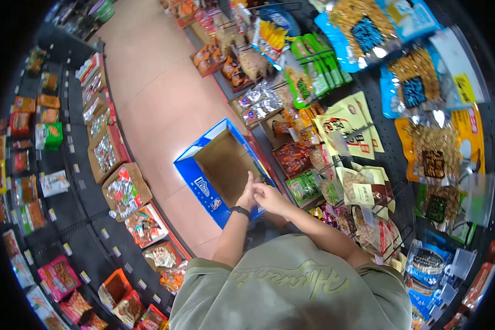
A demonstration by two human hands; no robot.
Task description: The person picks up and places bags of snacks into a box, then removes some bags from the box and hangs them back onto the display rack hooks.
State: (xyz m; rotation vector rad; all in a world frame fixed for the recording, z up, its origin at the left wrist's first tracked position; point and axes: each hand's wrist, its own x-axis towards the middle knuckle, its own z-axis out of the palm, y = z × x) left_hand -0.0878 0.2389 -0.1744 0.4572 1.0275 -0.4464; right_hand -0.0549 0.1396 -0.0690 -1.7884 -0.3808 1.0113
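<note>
My left hand [246, 196], with a dark band on its wrist, points forward with a finger stretched out. My right hand [271, 200] meets it from the right, fingers curled in against it; what lies between them, if anything, is hidden. Both hands overlap the near right end of a blue open-topped cardboard box [195, 186] with white lettering on its side. The brown inside of the box shows just beyond my fingers.
Snack bags [344, 129] hang on the dark pegboard rack at right, with packets in low boxes beneath. Shelves at left hold cartons of wrapped sweets [105, 153] and packets. Between them runs a tiled aisle floor [148, 82].
</note>
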